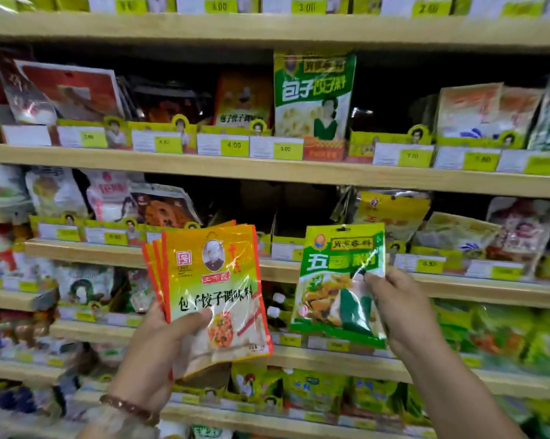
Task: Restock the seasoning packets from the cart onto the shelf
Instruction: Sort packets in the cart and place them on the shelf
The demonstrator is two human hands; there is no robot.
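Seasoning packets, orange stack (213, 299): fanned, upright, gripped by the left hand (159, 346), thumb across the front (beaded bracelet (127, 407) at the wrist). Green packet (338, 280): single, pinched at its right edge by the right hand (397, 308). Both held near, before the wooden shelf (299, 175) with yellow price tags (234, 145), well apart from a far tall green packet (313, 93).

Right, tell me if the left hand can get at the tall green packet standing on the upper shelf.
Probably not as things stand: the left hand is full, gripping a stack of orange packets. Nothing blocks the way up to the tall green packet, but no fingers are free to take it.
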